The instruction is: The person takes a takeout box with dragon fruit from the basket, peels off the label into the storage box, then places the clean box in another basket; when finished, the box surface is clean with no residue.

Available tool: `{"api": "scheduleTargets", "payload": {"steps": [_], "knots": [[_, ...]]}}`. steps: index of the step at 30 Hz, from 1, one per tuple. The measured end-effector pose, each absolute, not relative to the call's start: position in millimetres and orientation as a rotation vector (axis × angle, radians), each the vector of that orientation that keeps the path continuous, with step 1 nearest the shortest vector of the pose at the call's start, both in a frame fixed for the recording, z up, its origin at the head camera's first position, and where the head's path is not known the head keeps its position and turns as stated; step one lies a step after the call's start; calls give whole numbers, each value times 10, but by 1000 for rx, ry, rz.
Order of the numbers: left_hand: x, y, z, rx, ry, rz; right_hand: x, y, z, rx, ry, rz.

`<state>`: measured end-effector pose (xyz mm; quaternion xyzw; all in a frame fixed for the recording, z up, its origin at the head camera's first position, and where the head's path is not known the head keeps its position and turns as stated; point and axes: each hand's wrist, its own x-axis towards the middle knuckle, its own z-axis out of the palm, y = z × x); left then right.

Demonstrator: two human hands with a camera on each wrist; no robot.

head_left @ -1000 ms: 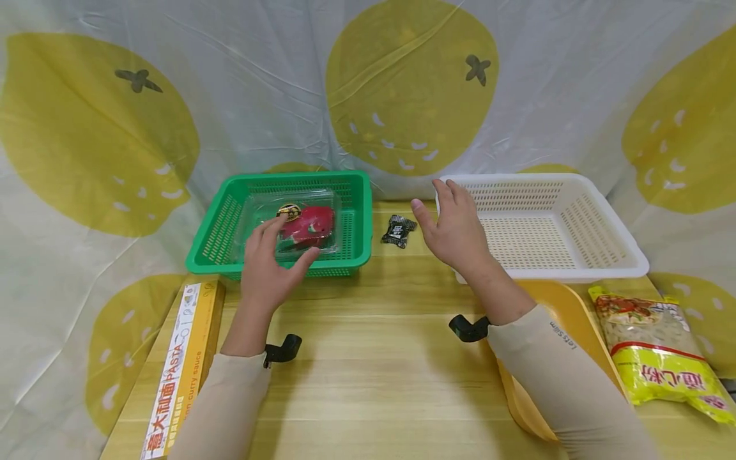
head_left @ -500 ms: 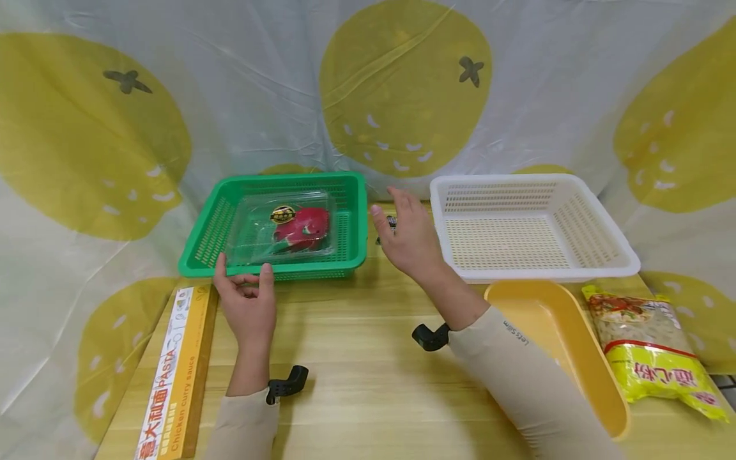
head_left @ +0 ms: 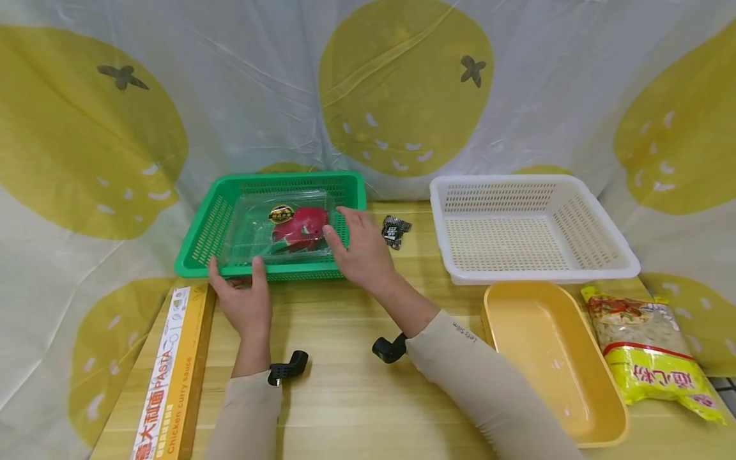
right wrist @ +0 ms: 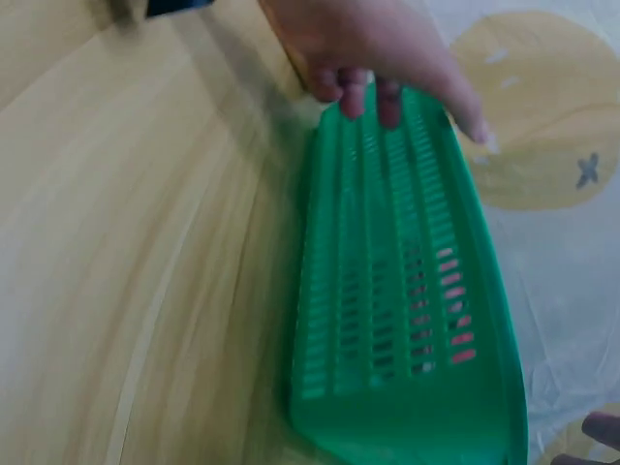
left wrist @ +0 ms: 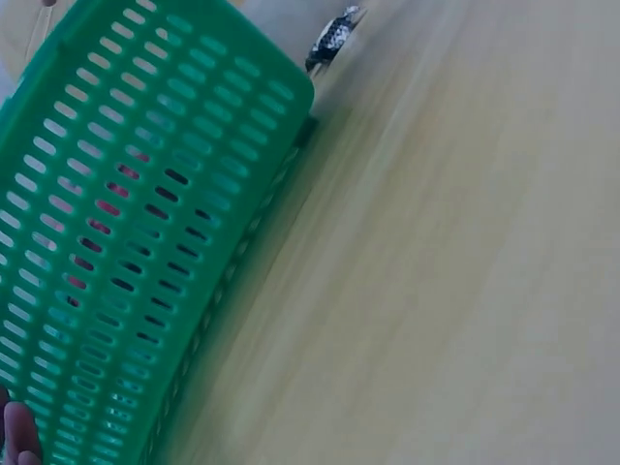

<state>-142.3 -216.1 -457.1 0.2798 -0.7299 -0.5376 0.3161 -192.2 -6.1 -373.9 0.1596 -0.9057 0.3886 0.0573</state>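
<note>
A green slotted basket stands at the back left of the table. Inside it lies a clear plastic food box with a black-and-gold label and a pinkish-red item marked with green. My left hand grips the basket's front rim near its left corner; the right wrist view shows this hand's thumb over the rim and the other fingers curled at the front wall. My right hand is at the basket's right end, thumb and fingers spread apart over the rim.
A small black wrapped packet lies between the green basket and a white basket. In front of the white one sit a yellow tray and a noodle bag. A pasta box runs along the left. A lemon-print curtain hangs behind.
My left hand has moved from above the food box back to the basket's front rim. The right hand has swung left, past the black packet, to the green basket's right end.
</note>
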Motion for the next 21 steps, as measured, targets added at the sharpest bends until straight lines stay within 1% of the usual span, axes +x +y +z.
{"api": "scheduleTargets", "payload": {"steps": [8, 16, 21], "knots": [[-1487, -2249, -4630, 678, -1916, -1412, -2018, -407, -3761, 423, -2731, 1330], [-1492, -2237, -4661, 666, -1936, -1390, -2311, -514, -3847, 367, -2814, 1501], [-1510, -2238, -4671, 668, -1940, -1371, -2513, -553, -3896, 281, -2844, 1642]]}}
